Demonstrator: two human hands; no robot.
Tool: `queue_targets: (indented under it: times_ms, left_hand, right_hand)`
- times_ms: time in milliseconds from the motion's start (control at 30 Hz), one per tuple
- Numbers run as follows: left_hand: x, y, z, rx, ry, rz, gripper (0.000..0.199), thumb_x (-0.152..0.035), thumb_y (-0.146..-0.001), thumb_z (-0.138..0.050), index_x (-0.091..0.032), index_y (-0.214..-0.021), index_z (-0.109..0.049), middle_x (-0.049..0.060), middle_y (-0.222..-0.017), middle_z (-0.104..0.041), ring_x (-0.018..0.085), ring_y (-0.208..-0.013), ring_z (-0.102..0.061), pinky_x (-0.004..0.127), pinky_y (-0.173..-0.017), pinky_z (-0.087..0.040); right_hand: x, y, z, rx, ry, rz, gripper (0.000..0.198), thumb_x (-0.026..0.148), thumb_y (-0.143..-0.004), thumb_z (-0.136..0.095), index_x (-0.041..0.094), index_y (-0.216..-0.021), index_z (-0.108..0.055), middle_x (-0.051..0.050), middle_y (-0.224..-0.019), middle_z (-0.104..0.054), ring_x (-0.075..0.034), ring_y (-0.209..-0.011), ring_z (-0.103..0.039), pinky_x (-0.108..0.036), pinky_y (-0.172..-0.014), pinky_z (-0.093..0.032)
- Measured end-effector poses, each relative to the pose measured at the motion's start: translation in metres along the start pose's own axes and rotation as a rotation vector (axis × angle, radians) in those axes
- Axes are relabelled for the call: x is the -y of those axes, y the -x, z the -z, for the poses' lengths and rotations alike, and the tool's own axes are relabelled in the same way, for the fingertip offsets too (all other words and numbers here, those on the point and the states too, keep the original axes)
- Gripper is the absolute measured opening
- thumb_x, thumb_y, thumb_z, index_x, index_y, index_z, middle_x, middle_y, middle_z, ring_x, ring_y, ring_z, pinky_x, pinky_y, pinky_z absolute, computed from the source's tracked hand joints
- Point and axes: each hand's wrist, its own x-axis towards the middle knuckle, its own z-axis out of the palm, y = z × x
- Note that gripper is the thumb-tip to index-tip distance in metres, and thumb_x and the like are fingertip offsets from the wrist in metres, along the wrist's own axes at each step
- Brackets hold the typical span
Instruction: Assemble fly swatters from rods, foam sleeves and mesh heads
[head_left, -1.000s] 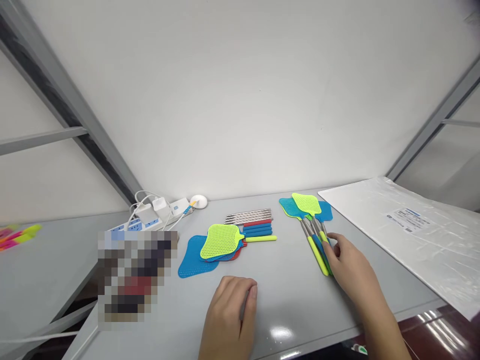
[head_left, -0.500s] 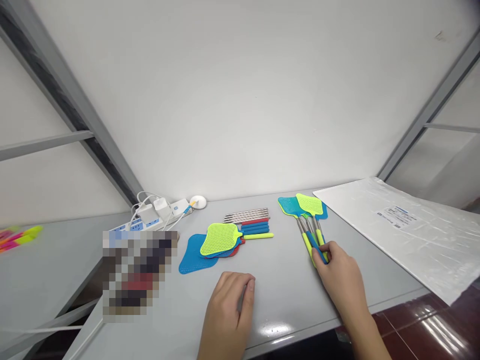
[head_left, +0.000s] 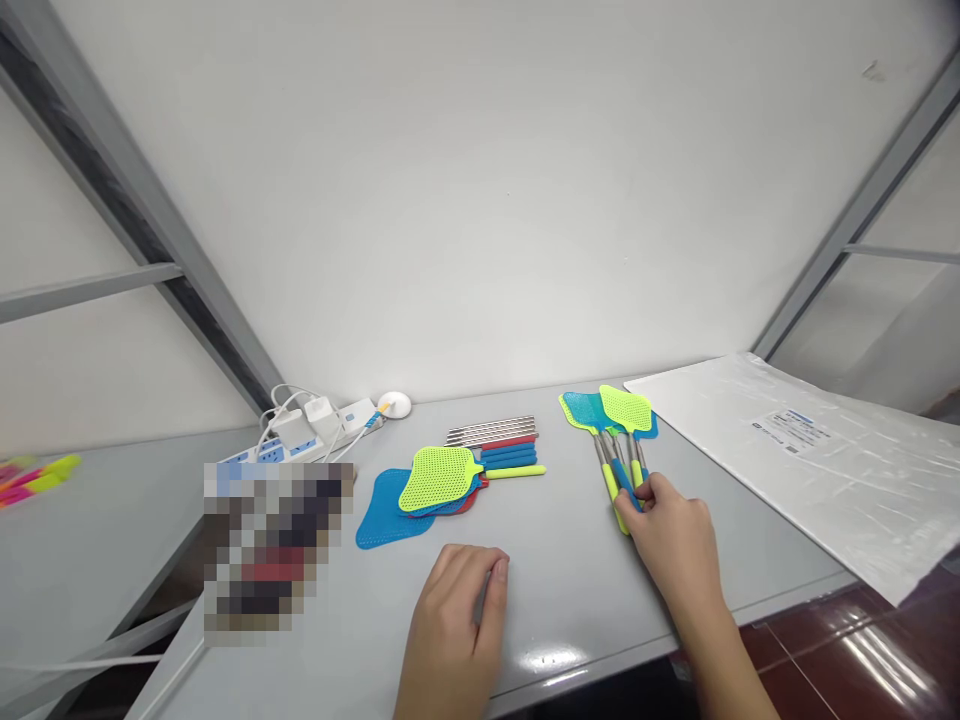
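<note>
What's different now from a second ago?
The right hand, still on the swatter handles, has shifted left, swinging their lower ends left. The top yellow head slid right, covering more of the blue head below it. The left hand and left-side pile stayed put.

The left hand (head_left: 456,600) is held low and knuckles up, its fingers loosely bent over toward the right and its thumb (head_left: 492,610) lying alongside with a narrow gap below the index finger, while the bare left wrist (head_left: 442,690) rises almost straight from the bottom edge of view. Well apart from it, the right hand (head_left: 673,530) is closed in a pinching grip, thumb reaching forward and index finger bent opposite, the other fingers mostly hidden, and the bare right forearm (head_left: 727,655) slants up and leftward behind it.
</note>
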Motion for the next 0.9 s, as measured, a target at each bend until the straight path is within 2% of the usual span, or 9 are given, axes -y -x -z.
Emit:
queue_targets:
  times_ms: [200,333,533,633,733,800,900]
  left_hand:
    - [-0.001,0.0,0.001,-0.002,-0.01,0.003,0.021,-0.027,-0.099,-0.044,-0.023,-0.087,-0.061,0.004,-0.085,-0.064,0.021,-0.084,-0.059,0.031,-0.074,-0.05]
    - [-0.001,0.001,0.001,-0.004,-0.009,-0.001,0.021,-0.027,-0.099,-0.044,-0.023,-0.087,-0.06,0.003,-0.084,-0.064,0.02,-0.083,-0.059,0.031,-0.073,-0.05]
    - [-0.002,0.0,0.0,0.003,-0.007,0.001,0.022,-0.025,-0.099,-0.043,-0.022,-0.087,-0.061,0.003,-0.082,-0.063,0.02,-0.081,-0.058,0.032,-0.073,-0.048]
    - [-0.002,0.001,-0.001,0.002,-0.01,-0.007,0.023,-0.024,-0.099,-0.042,-0.021,-0.088,-0.061,0.005,-0.082,-0.063,0.02,-0.081,-0.058,0.033,-0.072,-0.047]
    - [-0.002,0.002,-0.002,0.01,-0.017,-0.014,0.024,-0.022,-0.099,-0.039,-0.021,-0.089,-0.061,0.006,-0.082,-0.062,0.022,-0.081,-0.056,0.035,-0.072,-0.046]
    - [-0.003,0.003,-0.001,0.012,-0.022,-0.025,0.024,-0.02,-0.099,-0.039,-0.02,-0.089,-0.06,0.006,-0.082,-0.062,0.022,-0.081,-0.055,0.036,-0.072,-0.045]
    - [-0.005,0.003,0.0,0.006,-0.041,-0.037,0.022,-0.017,-0.097,-0.04,-0.02,-0.088,-0.059,0.006,-0.081,-0.063,0.023,-0.081,-0.055,0.037,-0.071,-0.045]
  right_hand:
    - [0.002,-0.002,-0.001,0.02,0.015,0.009,0.02,0.04,-0.081,-0.052,0.027,-0.068,-0.043,0.001,-0.05,-0.055,-0.024,-0.056,-0.047,-0.032,-0.061,-0.032]
    - [0.002,-0.003,-0.003,0.031,0.022,0.01,0.016,0.041,-0.081,-0.052,0.027,-0.077,-0.048,-0.001,-0.056,-0.06,-0.026,-0.061,-0.051,-0.032,-0.062,-0.033]
    - [0.011,0.0,0.005,0.014,0.039,0.11,0.023,0.046,-0.088,-0.049,0.025,-0.078,-0.05,0.004,-0.048,-0.053,-0.02,-0.047,-0.046,-0.037,-0.074,-0.035]
    - [0.037,-0.002,0.015,0.006,0.023,0.233,0.026,0.044,-0.092,-0.044,0.025,-0.077,-0.052,0.002,-0.052,-0.055,-0.019,-0.047,-0.046,-0.035,-0.071,-0.034]
    - [0.079,-0.018,0.018,0.1,0.061,0.454,0.027,0.04,-0.095,-0.041,0.024,-0.08,-0.057,-0.001,-0.061,-0.063,-0.02,-0.054,-0.051,-0.034,-0.069,-0.034]
    - [0.112,-0.036,0.01,0.226,0.146,0.625,0.027,0.032,-0.097,-0.038,0.022,-0.085,-0.061,-0.004,-0.072,-0.069,-0.02,-0.062,-0.057,-0.033,-0.07,-0.034]
    - [0.154,-0.068,-0.015,0.334,0.168,0.769,0.023,0.026,-0.094,-0.045,0.022,-0.085,-0.067,-0.004,-0.081,-0.072,-0.019,-0.071,-0.061,-0.031,-0.071,-0.035]
